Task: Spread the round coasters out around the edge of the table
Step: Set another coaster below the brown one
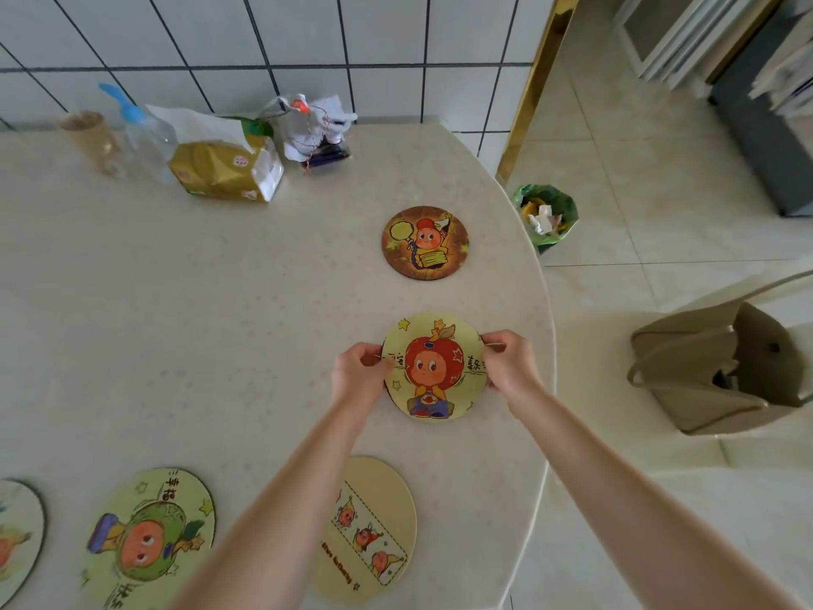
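A yellow-green round coaster (433,367) with a red apple-headed cartoon lies near the table's right edge. My left hand (360,372) pinches its left rim and my right hand (510,365) pinches its right rim. Farther back sits a brown coaster (425,243). Closer to me lies a pale yellow coaster (374,528), partly hidden by my left forearm. A green coaster (151,537) and another one (17,532), cut off by the frame, lie at the near left.
The cream round table (176,323) meets a tiled wall at the back, where a paper cup (90,140), a plastic bottle (145,134), a gold snack bag (226,167) and a crumpled bag (314,129) stand. On the floor to the right are a green-lined bin (545,215) and a beige handbag (721,372).
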A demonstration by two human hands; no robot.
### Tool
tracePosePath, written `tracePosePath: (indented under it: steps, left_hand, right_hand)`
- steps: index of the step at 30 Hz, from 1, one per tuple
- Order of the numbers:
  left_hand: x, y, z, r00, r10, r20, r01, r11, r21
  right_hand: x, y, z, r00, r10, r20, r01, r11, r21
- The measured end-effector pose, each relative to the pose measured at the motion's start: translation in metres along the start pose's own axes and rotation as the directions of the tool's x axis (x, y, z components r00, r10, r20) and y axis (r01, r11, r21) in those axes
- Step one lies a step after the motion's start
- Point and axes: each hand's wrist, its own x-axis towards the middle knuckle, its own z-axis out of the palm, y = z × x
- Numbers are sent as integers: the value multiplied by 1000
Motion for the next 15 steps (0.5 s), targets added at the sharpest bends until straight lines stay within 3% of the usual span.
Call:
tracePosePath:
  steps: [6, 15]
  left_hand:
    - [-3, -8, 13, 998, -63, 0, 63, 998, 8]
    - [0, -10, 12, 998, -22, -61, 29, 993, 113]
  right_hand:
    - [22, -2, -4, 997, -38, 61, 48, 986, -158]
    - [26, 11, -8, 990, -121, 77, 137, 953, -271]
